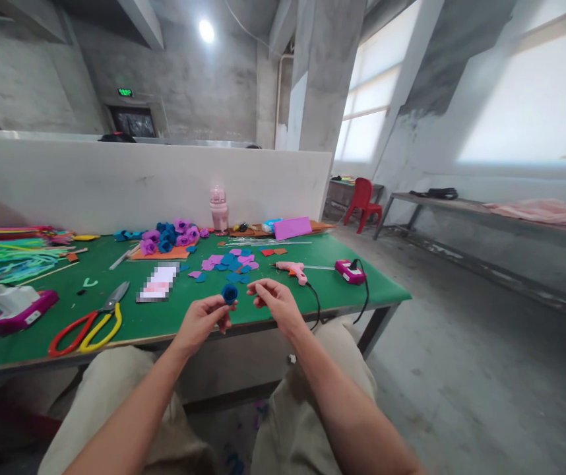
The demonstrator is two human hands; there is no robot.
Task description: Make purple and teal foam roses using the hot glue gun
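Observation:
My left hand (204, 319) pinches a small blue felt flower (229, 293) by its base, just above the near edge of the green table (313, 290). My right hand (276, 301) hovers beside it to the right, fingers curled, thumb and forefinger nearly touching, with nothing visible in them. Loose blue and purple felt petals (227, 263) lie on the table just beyond my hands. A pile of finished blue and purple felt flowers (170, 235) sits further back.
A pink glue gun (293, 269) with its cord lies right of my hands, beside a small pink box (349, 270). Red and yellow scissors (90, 323) lie to the left, with pipe cleaners (6, 254) at far left. A white partition (115, 181) backs the table; a red chair (363, 201) stands beyond.

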